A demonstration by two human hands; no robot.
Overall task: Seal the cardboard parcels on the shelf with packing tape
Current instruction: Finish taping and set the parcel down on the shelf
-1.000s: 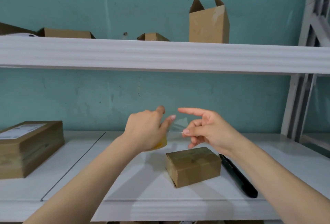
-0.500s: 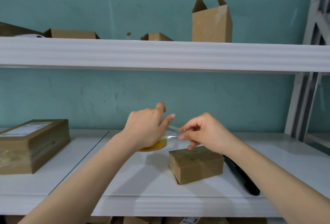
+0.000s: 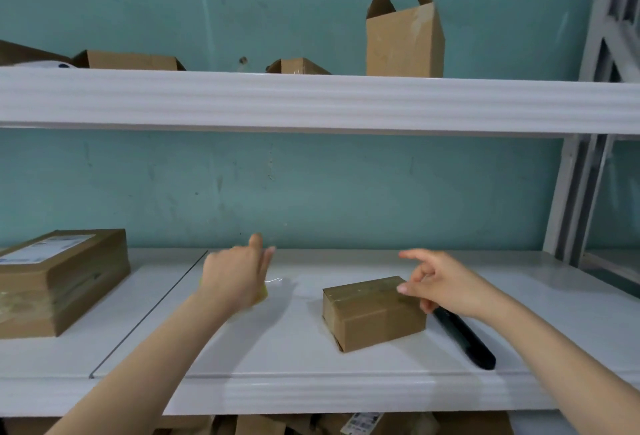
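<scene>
A small cardboard parcel (image 3: 372, 317) lies on the white lower shelf (image 3: 294, 389), right of centre. My left hand (image 3: 233, 277) grips a roll of clear packing tape (image 3: 262, 293) to the left of the parcel; only a bit of its yellow core shows under the palm. A faint strip of clear tape (image 3: 278, 279) runs from the roll toward the parcel. My right hand (image 3: 446, 284) hovers at the parcel's upper right edge, thumb and curled fingers pinched together on the tape's end, index finger stretched out.
A black pen-like tool (image 3: 465, 343) lies just right of the parcel, under my right wrist. A bigger labelled parcel (image 3: 59, 282) stands at the left. The upper shelf (image 3: 311, 102) carries an open tall box (image 3: 403, 39) and flatter boxes (image 3: 128, 60).
My hands have moved apart: the left with the roll went left, the right went right over the parcel, drawing tape out between them. The view has dropped slightly.
</scene>
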